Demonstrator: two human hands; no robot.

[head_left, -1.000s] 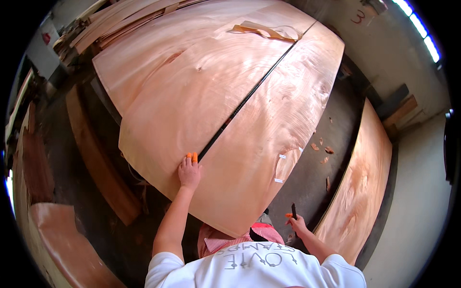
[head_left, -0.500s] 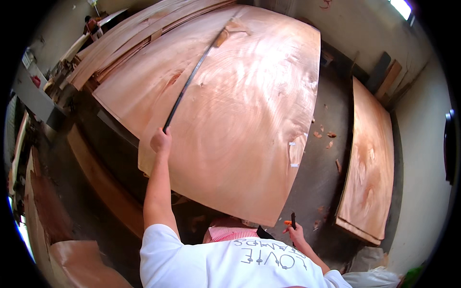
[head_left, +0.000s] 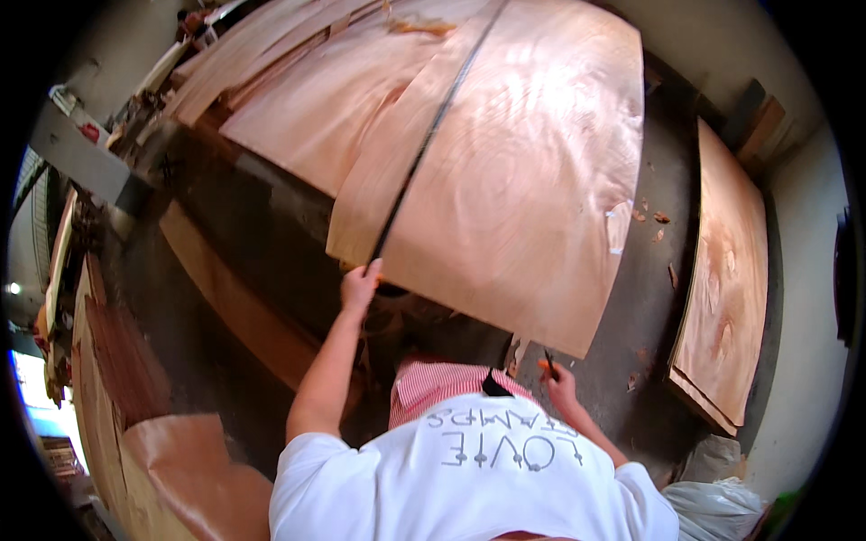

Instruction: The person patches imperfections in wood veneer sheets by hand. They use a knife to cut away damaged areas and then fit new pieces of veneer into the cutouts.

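Note:
My left hand [head_left: 360, 288] is closed around the near end of a long, thin black stick [head_left: 431, 135]. The stick runs away from me across a large pale-brown wood veneer sheet [head_left: 505, 234], close to the sheet's left side. A small orange bit shows beside the left fingers; I cannot make out what it belongs to. My right hand [head_left: 561, 386] is at the lower right, just off the sheet's near corner, closed on a small black-and-orange tool [head_left: 549, 363]. White tape pieces [head_left: 615, 236] sit at the sheet's right edge. A loose veneer scrap [head_left: 422, 27] lies at the far end.
More veneer sheets [head_left: 271, 50] are layered at the far left. A low stack of wood sheets [head_left: 722, 307] stands on the right by the wall. Scraps [head_left: 661, 217] litter the dark floor between. A long board [head_left: 225, 288] lies on the left, and a plastic bag [head_left: 717, 509] at lower right.
The view has shifted, so the sheets appear higher and farther right. My left hand has come nearer with the stick, which no longer meets the veneer scrap. The right hand still grips its tool.

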